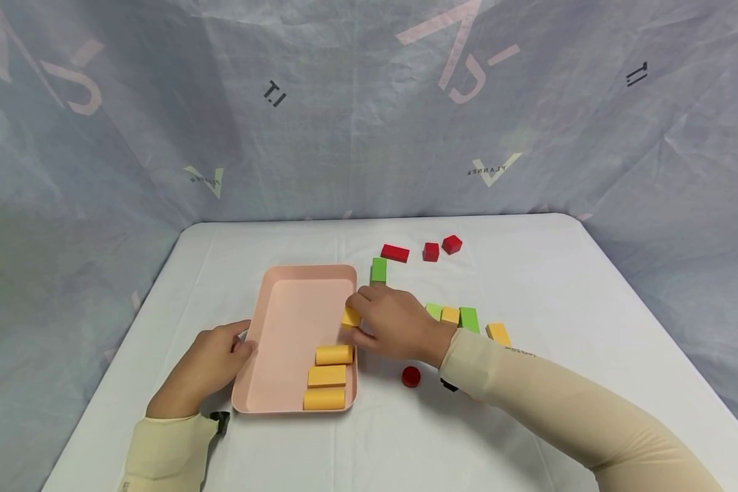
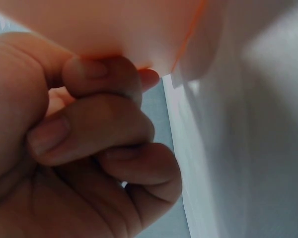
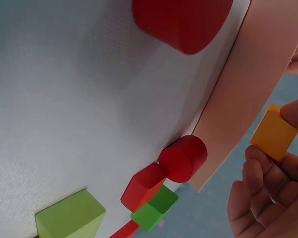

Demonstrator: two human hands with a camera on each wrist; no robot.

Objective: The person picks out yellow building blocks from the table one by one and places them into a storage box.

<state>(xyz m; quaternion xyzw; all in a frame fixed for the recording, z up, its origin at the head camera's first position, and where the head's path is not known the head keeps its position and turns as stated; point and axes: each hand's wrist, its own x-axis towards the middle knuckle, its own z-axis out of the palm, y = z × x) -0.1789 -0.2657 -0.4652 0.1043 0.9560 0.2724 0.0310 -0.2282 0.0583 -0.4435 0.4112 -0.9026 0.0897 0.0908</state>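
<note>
My left hand [image 1: 206, 362] grips the left rim of a pink tray [image 1: 283, 307], its lower fingers curled below the edge in the left wrist view. Over the tray's right rim, my right hand [image 1: 400, 324] pinches a small yellow block [image 3: 274, 131] between thumb and fingers. Inside the tray, along its right side near the front, lie a yellow cylinder [image 1: 335, 354], a yellow rectangular block [image 1: 327, 376] and a second yellow cylinder [image 1: 324, 399]. The right wrist view shows a red cylinder [image 3: 184, 158] close to the tray's outer wall, hidden by my hand in the head view.
Behind my right hand are a green block [image 1: 378, 271], a red rectangular block [image 1: 395, 253] and two red blocks [image 1: 430, 252]. Beyond my right wrist sit green blocks [image 1: 469, 320] and yellow blocks [image 1: 499, 334]. A red cylinder [image 1: 411, 376] stands nearer the front.
</note>
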